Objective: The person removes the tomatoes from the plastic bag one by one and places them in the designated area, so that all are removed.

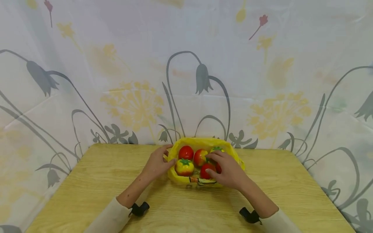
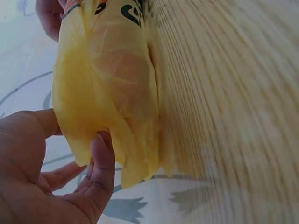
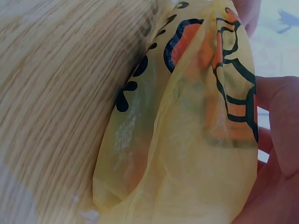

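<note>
A yellow plastic bag (image 1: pixel 233 151) lies with its mouth spread wide on the wooden table, printed in black and orange on its near side. Inside sit several shiny toy tomatoes, among them a yellow-red one (image 1: pixel 184 168) with a green leafy top and a plain red one (image 1: pixel 186 152). At the bag's left end my left hand (image 1: pixel 157 163) holds the rim, thumb over the edge; the left wrist view shows its fingers (image 2: pixel 103 156) against the plastic. My right hand (image 1: pixel 228 170) reaches in from the right and grips a red toy tomato (image 1: pixel 206 171), partly covering others.
The wooden table (image 1: pixel 116 181) runs back to a flower-printed cloth (image 1: pixel 186 106), which hangs close behind the bag. Black wrist mounts are on both forearms, the left mount (image 1: pixel 140 208) and the right mount (image 1: pixel 249 215).
</note>
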A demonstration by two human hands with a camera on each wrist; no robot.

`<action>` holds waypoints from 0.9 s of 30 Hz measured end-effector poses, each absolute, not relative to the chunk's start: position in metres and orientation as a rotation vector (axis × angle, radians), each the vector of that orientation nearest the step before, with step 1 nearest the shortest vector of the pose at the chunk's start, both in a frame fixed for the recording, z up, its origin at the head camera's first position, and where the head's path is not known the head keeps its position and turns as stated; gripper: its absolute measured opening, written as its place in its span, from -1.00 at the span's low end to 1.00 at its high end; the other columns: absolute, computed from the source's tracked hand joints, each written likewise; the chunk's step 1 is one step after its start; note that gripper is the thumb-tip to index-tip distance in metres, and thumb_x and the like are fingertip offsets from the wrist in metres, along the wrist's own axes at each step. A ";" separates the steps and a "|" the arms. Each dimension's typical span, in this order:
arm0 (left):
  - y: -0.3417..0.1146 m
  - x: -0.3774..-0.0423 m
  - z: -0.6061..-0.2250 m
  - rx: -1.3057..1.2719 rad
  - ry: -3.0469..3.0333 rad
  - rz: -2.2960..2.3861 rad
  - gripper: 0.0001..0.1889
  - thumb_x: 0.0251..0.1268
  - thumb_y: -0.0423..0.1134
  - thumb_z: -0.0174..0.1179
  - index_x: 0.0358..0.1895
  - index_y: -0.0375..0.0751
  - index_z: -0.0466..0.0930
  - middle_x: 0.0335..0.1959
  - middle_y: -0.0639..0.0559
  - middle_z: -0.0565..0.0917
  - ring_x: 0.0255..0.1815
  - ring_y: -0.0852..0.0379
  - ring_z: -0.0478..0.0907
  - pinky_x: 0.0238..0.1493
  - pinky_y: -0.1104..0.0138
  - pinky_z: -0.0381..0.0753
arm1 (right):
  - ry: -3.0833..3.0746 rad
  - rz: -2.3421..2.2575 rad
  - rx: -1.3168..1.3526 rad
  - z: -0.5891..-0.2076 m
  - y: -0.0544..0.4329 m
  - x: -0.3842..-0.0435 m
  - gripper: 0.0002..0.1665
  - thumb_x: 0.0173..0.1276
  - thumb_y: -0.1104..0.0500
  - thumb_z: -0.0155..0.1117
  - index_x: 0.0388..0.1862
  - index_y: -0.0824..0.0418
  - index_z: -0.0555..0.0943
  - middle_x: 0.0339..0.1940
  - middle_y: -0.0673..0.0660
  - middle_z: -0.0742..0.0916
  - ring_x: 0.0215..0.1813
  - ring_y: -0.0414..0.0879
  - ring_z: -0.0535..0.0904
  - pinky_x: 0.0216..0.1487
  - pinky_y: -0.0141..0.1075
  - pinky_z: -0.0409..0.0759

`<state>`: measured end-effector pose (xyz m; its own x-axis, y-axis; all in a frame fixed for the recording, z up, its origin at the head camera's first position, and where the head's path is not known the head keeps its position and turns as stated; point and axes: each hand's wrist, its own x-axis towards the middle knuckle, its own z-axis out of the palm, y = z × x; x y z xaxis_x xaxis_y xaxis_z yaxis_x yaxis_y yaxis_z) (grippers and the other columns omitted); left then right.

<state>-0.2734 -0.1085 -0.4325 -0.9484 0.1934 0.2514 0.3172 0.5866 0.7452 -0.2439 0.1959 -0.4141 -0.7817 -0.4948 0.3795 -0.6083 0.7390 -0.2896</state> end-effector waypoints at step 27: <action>-0.110 -0.276 -0.432 -0.440 -2.678 -1.341 -0.36 0.33 -0.31 0.42 0.47 -0.23 0.51 -0.06 -0.13 0.66 -0.39 0.13 0.56 -0.30 0.33 0.66 | -2.803 0.606 1.050 -0.409 0.201 -0.244 -0.58 0.44 0.14 0.46 0.23 0.22 0.72 0.24 0.14 0.71 0.24 0.12 0.66 0.26 0.05 0.65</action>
<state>-0.2763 -0.1103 -0.4317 -0.9513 0.2061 0.2291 0.3070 0.5667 0.7646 -0.2442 0.2006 -0.4088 -0.7603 -0.6123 0.2167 -0.6471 0.6856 -0.3334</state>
